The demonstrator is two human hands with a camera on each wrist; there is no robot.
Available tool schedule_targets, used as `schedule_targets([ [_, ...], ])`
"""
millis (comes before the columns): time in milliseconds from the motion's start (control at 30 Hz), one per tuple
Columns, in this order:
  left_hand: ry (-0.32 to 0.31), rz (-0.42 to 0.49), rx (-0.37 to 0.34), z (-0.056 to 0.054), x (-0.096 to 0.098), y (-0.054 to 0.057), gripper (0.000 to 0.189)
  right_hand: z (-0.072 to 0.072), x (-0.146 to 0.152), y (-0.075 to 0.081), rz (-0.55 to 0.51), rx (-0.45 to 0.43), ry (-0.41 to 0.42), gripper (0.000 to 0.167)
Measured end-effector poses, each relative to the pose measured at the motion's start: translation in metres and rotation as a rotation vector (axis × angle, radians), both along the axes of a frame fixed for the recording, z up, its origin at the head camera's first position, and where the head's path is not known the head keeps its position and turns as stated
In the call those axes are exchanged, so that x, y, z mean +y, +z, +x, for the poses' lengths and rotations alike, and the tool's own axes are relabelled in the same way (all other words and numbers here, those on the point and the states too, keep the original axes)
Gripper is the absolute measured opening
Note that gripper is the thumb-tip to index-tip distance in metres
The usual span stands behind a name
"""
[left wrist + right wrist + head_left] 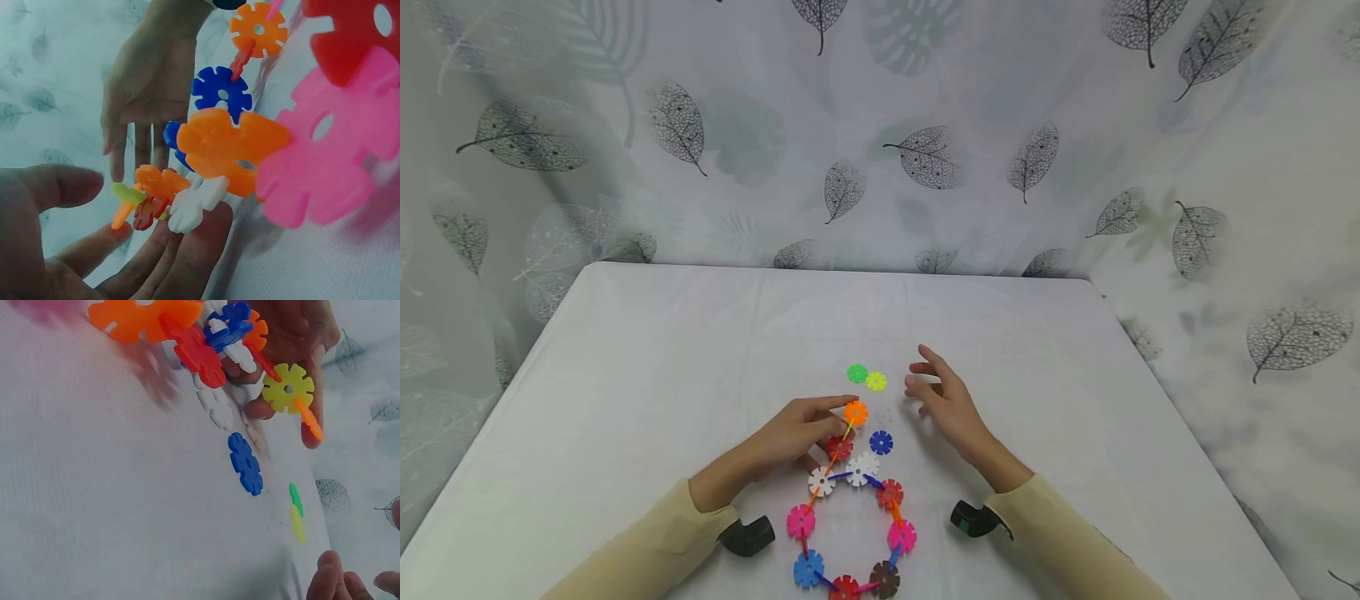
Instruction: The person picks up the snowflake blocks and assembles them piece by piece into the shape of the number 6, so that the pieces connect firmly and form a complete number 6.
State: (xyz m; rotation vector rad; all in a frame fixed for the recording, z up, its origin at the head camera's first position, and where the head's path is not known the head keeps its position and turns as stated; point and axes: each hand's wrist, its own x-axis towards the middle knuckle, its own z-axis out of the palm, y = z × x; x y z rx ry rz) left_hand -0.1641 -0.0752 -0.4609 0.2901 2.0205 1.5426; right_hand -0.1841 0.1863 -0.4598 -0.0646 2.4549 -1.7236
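Note:
Notched plastic snowflake discs are slotted into a ring with a short tail; one is the pink disc (pixel 801 522). My left hand (pixel 792 435) supports the tail on its fingers, beside the orange end disc (pixel 855 408) and the red disc (pixel 840 448). In the left wrist view its thumb (pixel 69 186) stands apart from the discs. A yellow disc (pixel 275 395) sits in the tail against a left finger in the right wrist view. To the right my right hand (pixel 953 412) hovers with loosely bent fingers, holding nothing.
A loose blue disc (pixel 882 442) lies on the white-covered table (pixel 662 350) beside the tail. Farther back lie a green disc (pixel 857 373) and a yellow disc (pixel 876 381), near the right fingertips. Leaf-patterned cloth (pixel 737 167) hangs behind the table.

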Motion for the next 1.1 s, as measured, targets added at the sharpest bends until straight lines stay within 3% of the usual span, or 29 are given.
schedule_targets([
  [167, -0.003, 0.006, 0.022, -0.001, 0.0, -0.002, 0.057, 0.002, 0.001, -0.002, 0.055, -0.034, 0.01, 0.059],
  [333, 0.001, 0.01, 0.032, -0.002, -0.001, -0.003, 0.057, 0.005, 0.003, -0.003, 0.209, -0.017, 0.062, 0.053],
  [600, 0.01, 0.039, 0.041, -0.001, -0.003, -0.003, 0.057, 0.009, -0.001, -0.002, 0.446, 0.067, 0.31, 0.036],
  [733, 0.016, 0.045, 0.039, -0.002, -0.003, -0.003, 0.059, 0.01, -0.006, -0.001, 0.524, 0.102, 0.384, 0.034],
  [933, 0.017, 0.065, 0.023, -0.001, -0.004, -0.004, 0.057, 0.009, -0.008, 0.003, 0.539, 0.114, 0.417, 0.023],
  [1100, 0.024, 0.075, -0.001, -0.001, -0.003, -0.006, 0.056, 0.008, -0.009, 0.004, 0.494, 0.106, 0.351, 0.024],
])
